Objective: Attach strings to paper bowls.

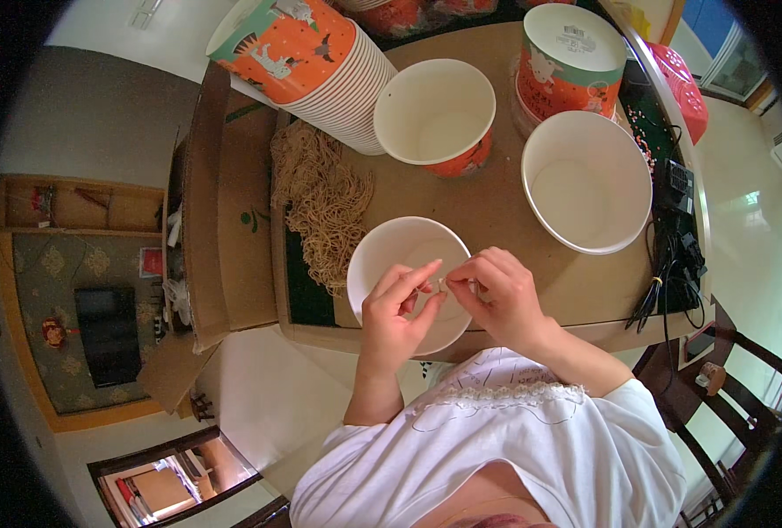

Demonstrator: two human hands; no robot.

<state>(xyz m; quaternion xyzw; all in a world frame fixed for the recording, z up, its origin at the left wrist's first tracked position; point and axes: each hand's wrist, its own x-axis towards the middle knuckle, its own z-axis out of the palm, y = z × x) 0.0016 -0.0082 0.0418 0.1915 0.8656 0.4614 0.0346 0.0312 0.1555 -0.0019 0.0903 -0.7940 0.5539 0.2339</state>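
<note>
Both my hands meet above a white paper bucket (369,264) that stands open at the table's near edge. My left hand (393,319) is over its mouth, thumb and forefinger spread apart. Beside it, over the bucket's right rim, my right hand (504,295) is closed in a pinch. Something small and pale shows at its fingertips, too small to name. Left of the bucket lies a loose heap of tan string (322,202). Another open bucket (435,106) stands behind, and a third (586,180) is to the right.
A tall nested stack of orange patterned buckets (299,62) leans at the far left. At the far right sits an upside-down bucket (574,42). Black cables (664,273) and an adapter (675,187) lie along the right edge. A cardboard box (237,220) adjoins the table's left side.
</note>
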